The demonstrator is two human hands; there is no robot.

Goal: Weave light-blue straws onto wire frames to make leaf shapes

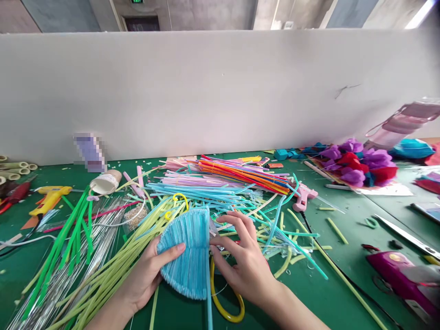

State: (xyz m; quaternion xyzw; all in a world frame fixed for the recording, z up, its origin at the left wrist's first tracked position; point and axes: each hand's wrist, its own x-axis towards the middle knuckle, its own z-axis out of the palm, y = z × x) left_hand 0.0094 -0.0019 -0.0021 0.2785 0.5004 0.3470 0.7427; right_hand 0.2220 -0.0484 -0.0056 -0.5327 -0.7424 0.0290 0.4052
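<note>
Two hands meet at one blue fan-shaped piece (pixel 187 254), which they hold at the near side of the table (pixel 357 243). The left hand (pixel 148 270) grips its curved side, thumb flat on the face and the other fingers behind, probably to keep the packed fuzzy strands from spreading while the straight edge faces the other hand. The right hand (pixel 245 256) comes in from the opposite side, back of the hand upward; its thumb and index finger sit narrow at the middle of that edge, though what lies between them I cannot tell, and the other fingers arch loosely clear. Both forearms angle inward, so the piece stays centred and nearly upright.

One blue stem (pixel 209 307) hangs down along the straight edge. Under the right hand shows a yellow loop (pixel 231 317), perhaps a scissor handle.

Beyond the left wrist, lime-green stems (pixel 113 270) fan out lengthwise. Further back, blue stems (pixel 195 192) and orange stems (pixel 247 176) lie crosswise in colour groups, seemingly so that each is easy to pick from. A pink glue gun (pixel 304 196) rests beside them, before the white partition (pixel 206 91).
</note>
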